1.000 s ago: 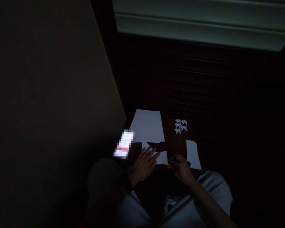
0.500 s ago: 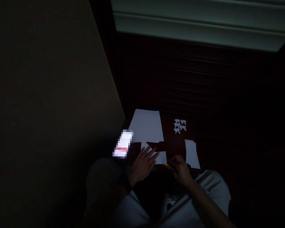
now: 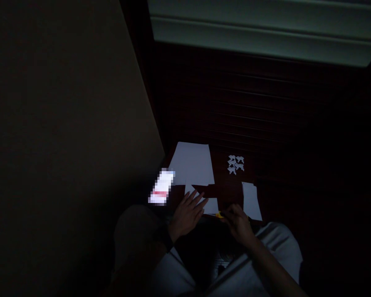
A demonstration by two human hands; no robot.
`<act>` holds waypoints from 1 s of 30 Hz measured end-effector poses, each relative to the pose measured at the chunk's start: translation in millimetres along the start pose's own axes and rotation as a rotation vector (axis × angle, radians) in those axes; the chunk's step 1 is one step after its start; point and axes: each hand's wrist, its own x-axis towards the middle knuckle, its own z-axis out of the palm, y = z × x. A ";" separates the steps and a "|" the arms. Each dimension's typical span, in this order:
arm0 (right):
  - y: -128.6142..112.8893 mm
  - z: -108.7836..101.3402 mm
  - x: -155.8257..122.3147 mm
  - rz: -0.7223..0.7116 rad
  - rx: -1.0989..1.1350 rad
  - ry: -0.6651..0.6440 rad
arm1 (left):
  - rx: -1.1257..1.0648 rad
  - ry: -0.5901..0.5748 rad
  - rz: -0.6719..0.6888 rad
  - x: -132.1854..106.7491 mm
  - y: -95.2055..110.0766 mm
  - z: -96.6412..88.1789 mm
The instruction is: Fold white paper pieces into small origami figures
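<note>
My left hand (image 3: pixel 187 212) lies flat with fingers spread on a white sheet of paper (image 3: pixel 211 205), pressing it to the small dark table. Close to the sheet's right corner, my right hand (image 3: pixel 238 222) is closed around a small yellow utility knife (image 3: pixel 219 215), as far as the dim light shows. Only its yellow part sticks out at the fingertips, touching or just beside the paper's edge; the fingers hide the rest. Another strip of paper (image 3: pixel 188 187) shows beyond my left fingers.
A stack of white paper (image 3: pixel 193 163) lies at the table's far left. Beside it is a lit phone (image 3: pixel 161 187), its screen blurred. Several small folded paper pieces (image 3: pixel 235 164) sit at the back right, cut sheets (image 3: pixel 251 201) at the right edge. A wall (image 3: pixel 80 103) rises on the left.
My right hand has shifted and turned slightly, and more of the yellow knife shows at its fingertips. My left hand stays flat on the paper. The whole view has moved a little.
</note>
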 end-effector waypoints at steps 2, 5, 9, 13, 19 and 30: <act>1.4 -0.6 -2.3 0.005 -0.006 -0.002 | -0.003 -0.005 0.002 0.2 -0.3 0.4; 4.5 -0.7 -4.9 0.008 -0.013 0.002 | -0.007 -0.016 0.011 0.3 -0.9 -0.9; 7.8 0.3 -7.0 0.014 -0.011 0.006 | -0.008 -0.032 0.019 0.6 -0.9 -3.4; 6.0 1.0 -6.3 0.028 0.015 0.014 | 0.000 -0.034 -0.004 0.9 0.2 -2.8; 2.6 1.1 0.8 0.041 0.035 0.032 | 0.009 -0.005 -0.046 2.0 6.3 -1.1; 17.5 5.8 6.2 0.078 0.028 0.070 | -0.035 0.025 -0.101 3.5 15.5 -0.3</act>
